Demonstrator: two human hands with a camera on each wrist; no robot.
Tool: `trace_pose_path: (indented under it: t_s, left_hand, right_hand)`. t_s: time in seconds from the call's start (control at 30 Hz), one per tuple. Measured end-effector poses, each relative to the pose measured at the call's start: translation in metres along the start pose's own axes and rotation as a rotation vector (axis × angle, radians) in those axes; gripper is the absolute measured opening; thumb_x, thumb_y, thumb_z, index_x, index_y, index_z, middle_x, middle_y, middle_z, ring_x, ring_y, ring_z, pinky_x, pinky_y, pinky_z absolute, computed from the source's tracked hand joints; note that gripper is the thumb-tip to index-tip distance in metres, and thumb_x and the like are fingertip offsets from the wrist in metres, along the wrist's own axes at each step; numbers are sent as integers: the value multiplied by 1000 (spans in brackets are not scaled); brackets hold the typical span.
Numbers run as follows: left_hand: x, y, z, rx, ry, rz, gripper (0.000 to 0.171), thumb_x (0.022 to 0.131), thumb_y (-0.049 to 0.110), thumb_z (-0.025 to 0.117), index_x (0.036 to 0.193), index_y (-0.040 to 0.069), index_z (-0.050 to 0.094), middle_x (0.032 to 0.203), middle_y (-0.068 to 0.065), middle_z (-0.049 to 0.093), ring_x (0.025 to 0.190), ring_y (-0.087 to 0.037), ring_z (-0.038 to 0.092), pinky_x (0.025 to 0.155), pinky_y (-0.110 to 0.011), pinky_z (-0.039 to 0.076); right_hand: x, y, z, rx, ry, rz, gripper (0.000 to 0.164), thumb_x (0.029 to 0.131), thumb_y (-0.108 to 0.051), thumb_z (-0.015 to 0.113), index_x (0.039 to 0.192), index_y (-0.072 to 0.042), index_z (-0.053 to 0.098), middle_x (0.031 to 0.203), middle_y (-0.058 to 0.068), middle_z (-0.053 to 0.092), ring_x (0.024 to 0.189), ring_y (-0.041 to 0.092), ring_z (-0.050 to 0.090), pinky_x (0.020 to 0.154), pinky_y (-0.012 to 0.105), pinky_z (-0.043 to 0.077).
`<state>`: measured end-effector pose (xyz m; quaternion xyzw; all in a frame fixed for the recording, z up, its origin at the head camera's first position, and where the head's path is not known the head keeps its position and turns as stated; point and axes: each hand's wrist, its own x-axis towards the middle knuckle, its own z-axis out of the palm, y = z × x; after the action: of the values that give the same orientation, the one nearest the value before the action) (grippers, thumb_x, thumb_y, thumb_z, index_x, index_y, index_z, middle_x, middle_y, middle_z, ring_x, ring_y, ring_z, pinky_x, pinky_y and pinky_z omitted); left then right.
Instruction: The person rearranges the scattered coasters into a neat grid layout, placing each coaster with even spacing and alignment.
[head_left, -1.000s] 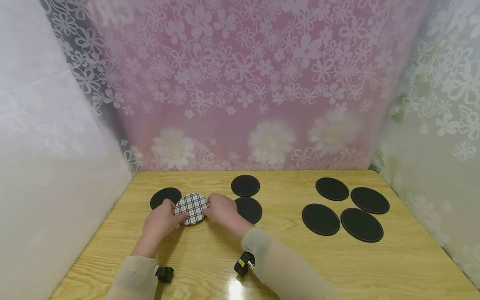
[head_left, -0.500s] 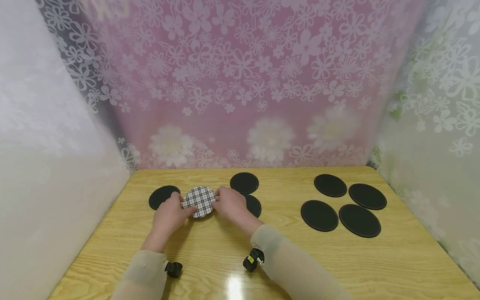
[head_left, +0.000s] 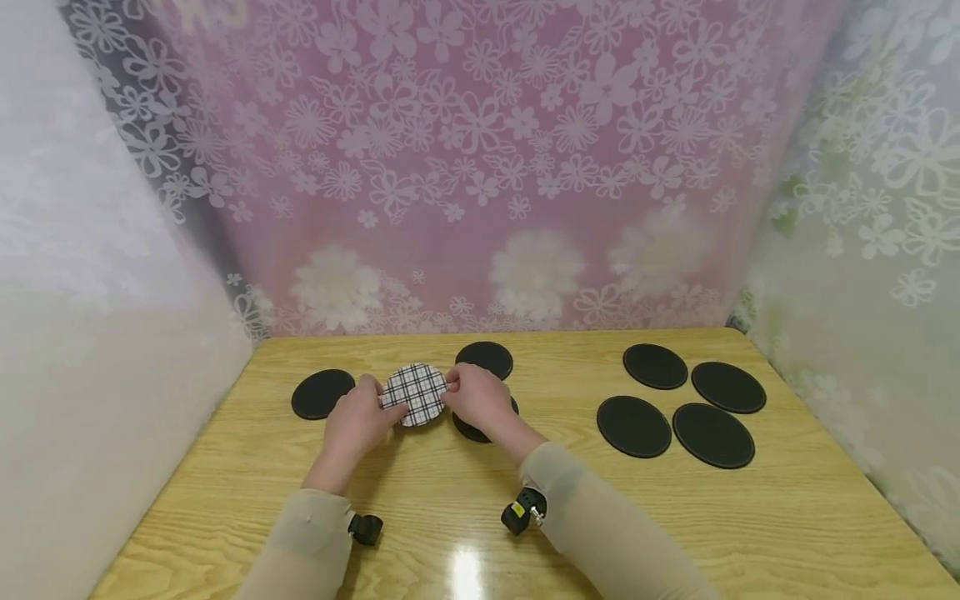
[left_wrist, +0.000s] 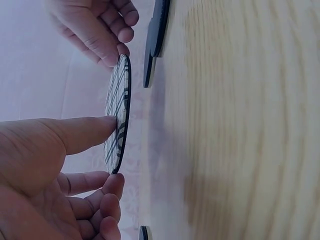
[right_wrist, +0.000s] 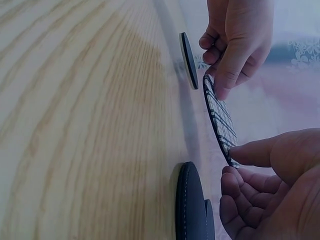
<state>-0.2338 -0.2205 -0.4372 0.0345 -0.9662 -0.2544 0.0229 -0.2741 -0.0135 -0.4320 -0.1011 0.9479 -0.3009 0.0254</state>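
Observation:
A round coaster [head_left: 415, 395] with a black-and-white plaid face up is held between both hands, raised above the wooden table. My left hand [head_left: 362, 423] pinches its left edge, the thumb [left_wrist: 92, 134] on the plaid face and fingers at the rim. At the opposite edge my right hand [head_left: 483, 400] pinches it between thumb and fingertips. From the side, in the right wrist view, the coaster's dark underside edge [right_wrist: 212, 118] shows. Beneath and behind the right hand lie two black coasters, the far one [head_left: 487, 357] and a near one [head_left: 467, 427] partly hidden.
Left of the hands a single black coaster [head_left: 322, 394] lies on the table [head_left: 435, 500]. Several more lie grouped at the right, among them a near-left one [head_left: 633, 426] and a far-right one [head_left: 728, 387]. Fabric walls with flower prints stand behind and at both sides.
Both hands have moved right, carrying the plaid coaster from beside the left black coaster toward the middle pair. The right hand now covers part of that pair.

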Motion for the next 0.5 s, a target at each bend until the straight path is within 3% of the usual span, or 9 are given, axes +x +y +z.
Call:
trace_pose_path:
  t_s: [0.23,0.5]
  left_hand:
    - [2,2,6,10,-21,-8,52,102,37,81,123,-4,58,89,-15,67,75,-30,62,68,-47,51]
    - [5,0,15,26,-14,9,46,100,35,84,111,-1,58,85,-14,65,73,-29,62,66,-46,50]
  right_hand:
    - [2,6,1,-7,1,5,23,104,-22,79,125,-13,78,110,-1,76,100,20,72,89,46,60]
    - [4,13,5,-34,-17,11,20,104,-22,80,121,-14,80,104,-2,75,94,18,71,85,44,60]
